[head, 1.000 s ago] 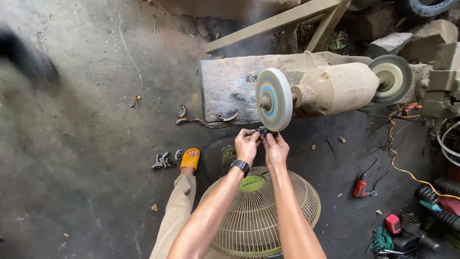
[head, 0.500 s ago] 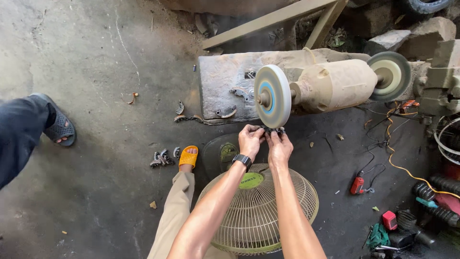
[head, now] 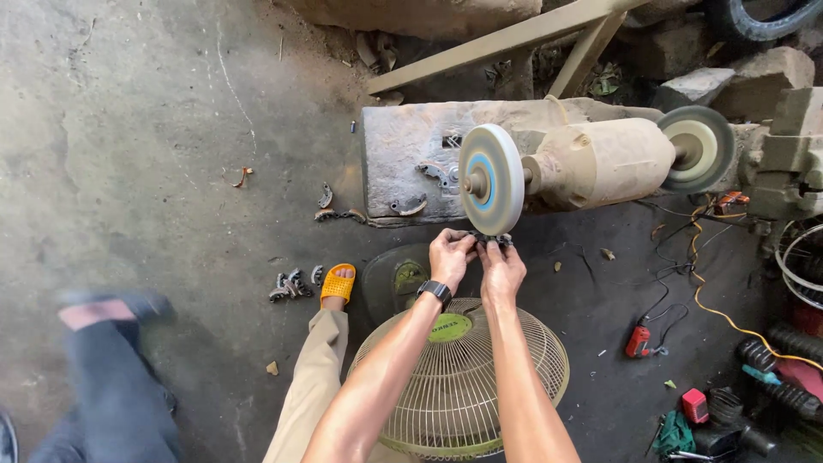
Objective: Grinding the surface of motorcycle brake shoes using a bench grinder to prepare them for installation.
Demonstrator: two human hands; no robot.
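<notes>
Both my hands hold a small dark metal part [head: 485, 239] up against the lower rim of the pale grinding wheel [head: 490, 178] of a dusty bench grinder [head: 600, 161]. My left hand [head: 449, 257], with a black watch on the wrist, grips the part's left end. My right hand [head: 502, 271] pinches its right end. The part is mostly hidden by my fingers. A second wheel [head: 696, 148] sits at the grinder's far right end.
A cream fan guard [head: 459, 381] lies under my forearms. My orange sandal [head: 337, 284] and tan trouser leg are left of it. Small metal pieces [head: 291, 284] lie on the concrete. Another person's leg and foot [head: 111, 326] pass at lower left. Cables and tools crowd the right.
The other person's leg has moved from the left edge down toward the lower left. My hands stay at the wheel's lower rim with the part.
</notes>
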